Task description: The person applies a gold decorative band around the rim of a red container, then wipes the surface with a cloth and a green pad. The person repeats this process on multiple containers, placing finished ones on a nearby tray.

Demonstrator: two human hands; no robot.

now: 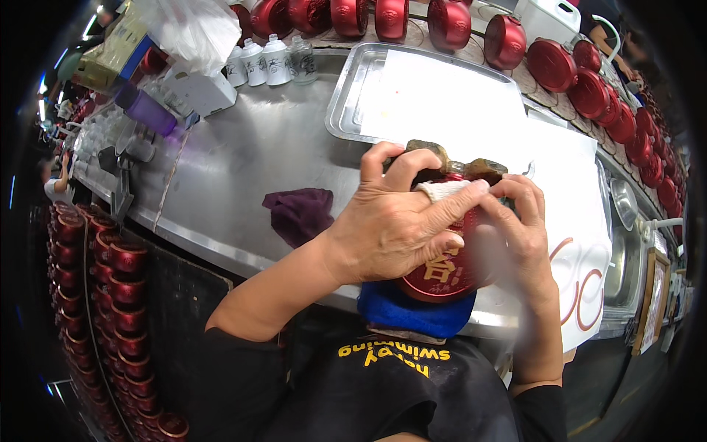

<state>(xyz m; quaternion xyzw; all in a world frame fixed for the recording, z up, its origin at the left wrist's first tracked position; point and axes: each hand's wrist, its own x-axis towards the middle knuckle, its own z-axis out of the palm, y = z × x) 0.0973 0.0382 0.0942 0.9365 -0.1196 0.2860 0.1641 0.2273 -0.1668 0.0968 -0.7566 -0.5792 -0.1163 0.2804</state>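
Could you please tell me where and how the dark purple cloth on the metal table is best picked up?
I would pinch the dark purple cloth by its upper folds, coming from above and the left: it lies crumpled on the metal table, so its folds offer something to grip, while the left forearm passes along its near right side.

It's a workshop — steel bench (221,169), rows of red vessels (505,42).

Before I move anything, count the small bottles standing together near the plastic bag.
4, in a row near the far edge of the steel table: leftmost bottle, second bottle, third bottle and, at the right end, a clearer bottle. The plastic bag may hide more.
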